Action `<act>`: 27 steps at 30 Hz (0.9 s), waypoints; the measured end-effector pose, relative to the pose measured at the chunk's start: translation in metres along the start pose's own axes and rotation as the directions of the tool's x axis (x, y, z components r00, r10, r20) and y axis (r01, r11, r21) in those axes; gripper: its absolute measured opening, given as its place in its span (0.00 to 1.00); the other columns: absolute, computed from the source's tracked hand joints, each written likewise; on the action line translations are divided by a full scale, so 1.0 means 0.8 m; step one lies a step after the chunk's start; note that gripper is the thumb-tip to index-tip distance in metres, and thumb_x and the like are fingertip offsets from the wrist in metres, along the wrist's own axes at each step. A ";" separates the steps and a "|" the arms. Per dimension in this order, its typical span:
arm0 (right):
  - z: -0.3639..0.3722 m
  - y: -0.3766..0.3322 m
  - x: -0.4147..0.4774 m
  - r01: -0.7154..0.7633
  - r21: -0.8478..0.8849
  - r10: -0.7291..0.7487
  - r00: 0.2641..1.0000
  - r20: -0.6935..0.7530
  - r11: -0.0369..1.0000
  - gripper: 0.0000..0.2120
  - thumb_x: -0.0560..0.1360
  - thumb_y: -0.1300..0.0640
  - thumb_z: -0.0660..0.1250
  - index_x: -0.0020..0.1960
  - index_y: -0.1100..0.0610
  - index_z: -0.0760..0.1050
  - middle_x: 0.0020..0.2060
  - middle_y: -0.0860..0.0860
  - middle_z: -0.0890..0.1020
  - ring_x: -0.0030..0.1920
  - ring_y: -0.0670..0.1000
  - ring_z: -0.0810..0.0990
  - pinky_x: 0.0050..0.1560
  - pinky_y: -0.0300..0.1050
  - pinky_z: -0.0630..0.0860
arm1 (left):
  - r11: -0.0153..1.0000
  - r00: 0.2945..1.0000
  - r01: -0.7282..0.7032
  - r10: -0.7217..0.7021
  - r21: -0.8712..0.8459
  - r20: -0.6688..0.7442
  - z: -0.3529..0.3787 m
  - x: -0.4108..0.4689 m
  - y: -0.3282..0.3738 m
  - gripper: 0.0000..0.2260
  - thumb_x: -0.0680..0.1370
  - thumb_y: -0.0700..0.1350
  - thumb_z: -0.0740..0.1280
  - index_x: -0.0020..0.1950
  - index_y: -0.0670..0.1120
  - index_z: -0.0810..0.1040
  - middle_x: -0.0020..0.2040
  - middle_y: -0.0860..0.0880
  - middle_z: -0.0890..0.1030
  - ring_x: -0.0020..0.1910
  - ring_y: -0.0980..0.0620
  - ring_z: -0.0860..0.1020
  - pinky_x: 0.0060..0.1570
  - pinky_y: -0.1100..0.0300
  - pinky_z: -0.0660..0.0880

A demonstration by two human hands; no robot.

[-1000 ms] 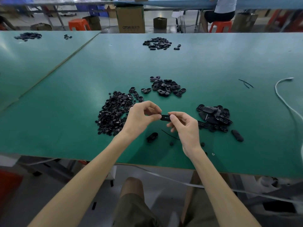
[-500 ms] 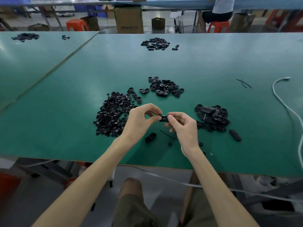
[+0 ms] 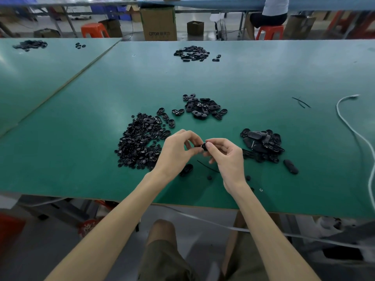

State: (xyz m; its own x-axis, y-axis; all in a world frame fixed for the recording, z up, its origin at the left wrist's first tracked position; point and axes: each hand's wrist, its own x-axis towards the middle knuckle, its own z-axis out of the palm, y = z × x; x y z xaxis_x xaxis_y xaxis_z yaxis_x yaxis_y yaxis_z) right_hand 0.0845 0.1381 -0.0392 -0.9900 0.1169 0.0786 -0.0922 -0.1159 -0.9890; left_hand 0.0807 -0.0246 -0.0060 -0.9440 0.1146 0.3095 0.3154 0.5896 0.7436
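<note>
Both hands meet mid-frame: the left hand [image 3: 176,151] and right hand [image 3: 227,157] each pinch one small black part [image 3: 200,146]. It looks like a press-fit step. Next, I'd guess, squeeze it home squarely.

The green surface [image 3: 263,78] carries a heap of small black parts [image 3: 140,142] left of centre, two piles of black shells [image 3: 203,107] nearby, another pile [image 3: 191,53] near its far edge, and a white cable [image 3: 349,126] by its right edge.
</note>
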 end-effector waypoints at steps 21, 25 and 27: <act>-0.002 0.000 0.000 0.014 0.026 -0.015 1.000 0.022 1.000 0.03 0.78 0.67 0.73 0.49 0.61 0.84 0.38 0.53 0.87 0.36 0.50 0.85 0.34 0.39 0.77 | 0.995 0.999 -0.028 0.030 0.091 -0.023 0.003 -0.003 0.002 0.04 0.75 0.41 0.77 0.46 0.48 0.84 0.44 0.59 0.76 0.45 0.56 0.76 0.46 0.74 0.67; -0.002 -0.001 0.001 0.008 0.028 -0.009 0.999 0.039 1.000 0.03 0.78 0.68 0.72 0.49 0.63 0.83 0.37 0.53 0.87 0.35 0.49 0.85 0.33 0.39 0.77 | 0.997 0.999 -0.009 0.011 0.071 -0.031 0.003 0.001 -0.005 0.06 0.74 0.42 0.78 0.46 0.50 0.83 0.47 0.57 0.77 0.47 0.57 0.77 0.48 0.69 0.69; -0.003 -0.001 0.001 0.010 0.031 -0.012 0.998 0.056 0.999 0.04 0.78 0.69 0.72 0.48 0.62 0.83 0.35 0.52 0.86 0.34 0.48 0.83 0.33 0.39 0.76 | 0.999 1.000 0.023 -0.022 0.045 -0.013 0.001 0.004 -0.009 0.09 0.73 0.43 0.79 0.49 0.52 0.83 0.50 0.56 0.78 0.50 0.58 0.77 0.49 0.70 0.67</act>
State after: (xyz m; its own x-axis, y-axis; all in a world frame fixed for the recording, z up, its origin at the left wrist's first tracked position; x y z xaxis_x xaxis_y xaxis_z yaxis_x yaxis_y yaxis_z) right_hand 0.0840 0.1406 -0.0385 -0.9933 0.0627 0.0971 -0.1054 -0.1457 -0.9837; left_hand 0.0756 -0.0275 -0.0111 -0.9494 0.0916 0.3005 0.2894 0.6275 0.7228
